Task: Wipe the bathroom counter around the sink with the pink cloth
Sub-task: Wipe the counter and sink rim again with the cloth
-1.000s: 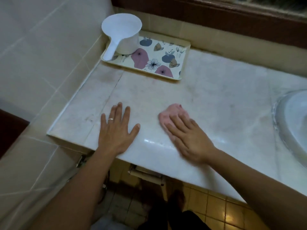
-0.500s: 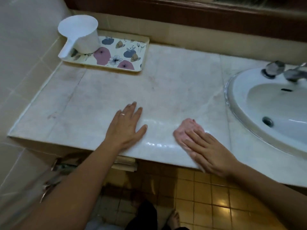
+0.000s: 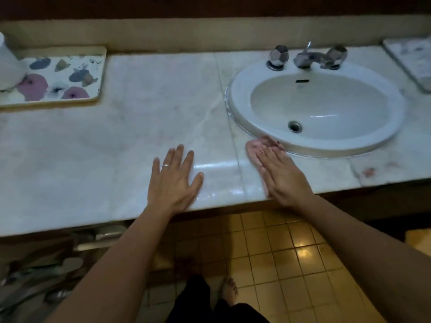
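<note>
Crumpled pink cloth (image 3: 257,145) lies flattened under right hand's (image 3: 283,176) straight fingers (image 3: 268,155) beside sink (image 3: 235,101).

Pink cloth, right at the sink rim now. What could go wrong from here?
1. The right hand presses the pink cloth with flat fingers, not gripping; against the raised sink rim it could bunch up or slip out.
2. The counter front looks glossy, possibly wet, beside the flat left hand, which sits near the edge and might slide.
</note>
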`<action>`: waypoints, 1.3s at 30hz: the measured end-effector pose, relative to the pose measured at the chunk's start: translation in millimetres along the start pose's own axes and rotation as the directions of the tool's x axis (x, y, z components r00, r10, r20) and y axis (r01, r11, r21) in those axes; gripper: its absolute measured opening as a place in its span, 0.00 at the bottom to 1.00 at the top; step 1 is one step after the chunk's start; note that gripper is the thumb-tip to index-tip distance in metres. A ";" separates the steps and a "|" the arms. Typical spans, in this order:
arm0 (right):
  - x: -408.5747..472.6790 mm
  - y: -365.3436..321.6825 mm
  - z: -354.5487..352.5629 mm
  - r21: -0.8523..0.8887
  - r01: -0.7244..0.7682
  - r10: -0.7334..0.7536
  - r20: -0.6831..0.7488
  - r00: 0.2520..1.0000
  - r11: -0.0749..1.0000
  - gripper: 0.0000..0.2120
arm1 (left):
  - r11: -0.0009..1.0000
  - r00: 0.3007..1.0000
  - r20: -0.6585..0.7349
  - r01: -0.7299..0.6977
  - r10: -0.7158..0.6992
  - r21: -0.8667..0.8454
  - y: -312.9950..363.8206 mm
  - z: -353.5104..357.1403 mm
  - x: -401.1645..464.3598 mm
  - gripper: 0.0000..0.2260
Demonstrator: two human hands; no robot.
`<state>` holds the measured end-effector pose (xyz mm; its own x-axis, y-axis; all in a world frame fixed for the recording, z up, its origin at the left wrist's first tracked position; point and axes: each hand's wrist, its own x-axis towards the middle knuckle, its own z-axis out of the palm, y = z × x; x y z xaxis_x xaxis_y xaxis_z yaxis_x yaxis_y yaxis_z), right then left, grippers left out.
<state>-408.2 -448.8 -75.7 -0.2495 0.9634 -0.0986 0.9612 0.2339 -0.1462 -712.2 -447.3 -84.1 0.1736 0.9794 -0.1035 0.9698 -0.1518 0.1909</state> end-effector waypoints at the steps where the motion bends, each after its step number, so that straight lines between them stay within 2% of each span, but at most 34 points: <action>1: 6.2 -20.5 3.2 -0.010 -0.023 0.023 -0.027 0.999 1.000 0.29 | 1.000 1.000 -0.004 0.000 0.000 0.011 0.6 0.5 0.6 0.31; 3: 0.5 -50.1 14.8 -0.007 0.063 -0.063 -0.024 0.998 0.998 0.27 | 1.000 1.000 -0.002 0.003 -0.003 0.023 3.1 0.2 -0.3 0.32; 5: -28.1 -36.4 11.2 0.036 0.199 -0.201 0.055 0.978 0.979 0.25 | 1.000 1.000 0.016 -0.005 0.004 0.029 3.9 -2.4 -0.4 0.31; 6: -43.8 -15.9 7.3 0.056 0.207 -0.211 0.080 0.974 0.977 0.25 | 0.999 1.000 0.023 -0.012 0.011 0.031 4.1 -3.9 -0.3 0.31; 7: -57.1 5.9 4.2 0.063 0.163 -0.168 0.091 0.982 0.985 0.25 | 0.999 0.999 0.030 -0.028 0.027 0.030 5.2 -6.2 0.4 0.31; 9: -65.5 37.2 -0.8 0.082 -0.084 0.078 0.067 0.995 0.993 0.27 | 0.995 0.994 0.045 -0.097 0.096 0.014 14.1 -9.3 5.7 0.32; 12: -42.1 13.6 3.4 0.098 -0.357 0.358 0.005 0.934 0.929 0.28 | 0.970 0.967 0.085 -0.241 0.242 -0.019 46.5 -5.9 22.5 0.31; 13: -37.7 -2.2 8.3 0.122 -0.390 0.394 -0.011 0.919 0.913 0.27 | 0.959 0.955 0.089 -0.281 0.282 -0.031 60.4 -4.4 29.4 0.31; 15: -50.1 -7.5 13.4 0.181 -0.292 0.296 0.006 0.955 0.939 0.26 | 0.934 0.929 0.100 -0.354 0.356 -0.042 87.9 -1.1 43.0 0.30; 17: -78.6 25.7 8.2 0.209 -0.211 0.209 0.029 0.977 0.955 0.26 | 0.908 0.900 0.120 -0.417 0.418 -0.035 108.3 2.1 54.1 0.30; 18: -87.9 47.7 5.7 0.217 -0.257 0.258 0.021 0.966 0.942 0.26 | 0.897 0.889 0.125 -0.442 0.441 -0.022 116.0 4.1 57.3 0.30; 20: -84.9 76.8 1.9 0.275 -0.459 0.484 -0.028 0.874 0.845 0.24 | 0.879 0.873 0.134 -0.476 0.469 0.017 125.5 9.0 58.8 0.30; 22: -63.4 68.4 4.7 0.286 -0.577 0.619 -0.081 0.781 0.765 0.25 | 0.875 0.873 0.139 -0.480 0.468 0.064 129.4 13.7 57.7 0.30; 23: -57.0 56.3 8.0 0.269 -0.578 0.618 -0.097 0.780 0.771 0.25 | 0.879 0.878 0.132 -0.471 0.460 0.075 131.0 14.2 58.4 0.30; 26: -82.6 59.1 5.7 0.300 -0.376 0.410 -0.057 0.910 0.877 0.24 | 0.872 0.873 0.051 -0.487 0.485 0.049 144.2 8.2 70.2 0.30; 27: -96.4 79.3 3.6 0.305 -0.362 0.393 -0.044 0.919 0.881 0.23 | 0.865 0.865 0.013 -0.502 0.501 0.030 153.0 5.2 76.7 0.30; 28: -104.2 102.0 -0.3 0.309 -0.399 0.432 -0.043 0.901 0.863 0.24 | 0.853 0.852 -0.019 -0.522 0.522 0.022 164.0 1.9 83.2 0.30; 31: -83.3 150.2 -10.0 0.296 -0.622 0.661 -0.048 0.749 0.725 0.28 | 0.791 0.789 -0.057 -0.609 0.612 0.063 206.4 -4.2 101.1 0.28; 33: -61.8 135.1 -10.4 0.229 -0.608 0.636 -0.071 0.769 0.760 0.31 | 0.758 0.758 -0.032 -0.649 0.652 0.068 237.6 -4.5 116.7 0.26; 35: -72.1 125.1 -3.3 0.234 -0.499 0.526 -0.068 0.848 0.835 0.28 | 0.725 0.727 0.004 -0.685 0.686 0.069 266.6 -0.8 133.2 0.25; 37: -101.8 148.4 -9.4 0.264 -0.411 0.437 -0.046 0.898 0.872 0.26 | 0.703 0.707 0.059 -0.707 0.705 0.079 293.1 5.4 147.4 0.26; 39: -109.1 195.3 -13.4 0.232 -0.479 0.501 -0.048 0.864 0.847 0.26 | 0.707 0.712 0.100 -0.702 0.695 0.081 312.0 12.8 155.8 0.27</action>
<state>-191.6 -506.5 -80.3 0.2720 0.9558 -0.1116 0.9061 -0.2934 -0.3048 -380.4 -343.7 -53.1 0.8149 0.5783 -0.0388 0.5780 -0.8058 0.1291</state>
